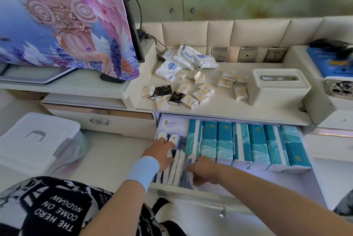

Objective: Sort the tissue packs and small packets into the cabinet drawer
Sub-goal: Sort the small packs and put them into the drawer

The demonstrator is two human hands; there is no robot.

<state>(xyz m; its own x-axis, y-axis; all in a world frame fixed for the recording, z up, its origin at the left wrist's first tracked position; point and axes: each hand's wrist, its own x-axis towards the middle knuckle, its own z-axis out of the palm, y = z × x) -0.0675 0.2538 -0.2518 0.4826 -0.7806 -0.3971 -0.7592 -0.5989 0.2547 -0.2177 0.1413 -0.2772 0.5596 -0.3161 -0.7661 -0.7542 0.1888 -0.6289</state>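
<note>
The cabinet drawer (248, 200) stands pulled out, holding a row of several upright teal tissue packs (242, 144) on its right. At its left stand white-and-navy packs (174, 139) on edge. My left hand (162, 151), with a light blue wristband, rests on those white packs, fingers bent over their tops. My right hand (202, 168) reaches into the drawer's front left and grips a white pack (191, 175) that is blurred. On the cabinet top lie several small cream and black packets (183, 94) and a heap of white soft packs (183, 61).
A white tissue box (280, 87) stands right of the packets. A cloth-covered screen (66, 17) fills the left. A clear lidded storage bin (36, 140) sits on the floor at left. Wall sockets (248, 55) line the back; a phone (340, 86) lies far right.
</note>
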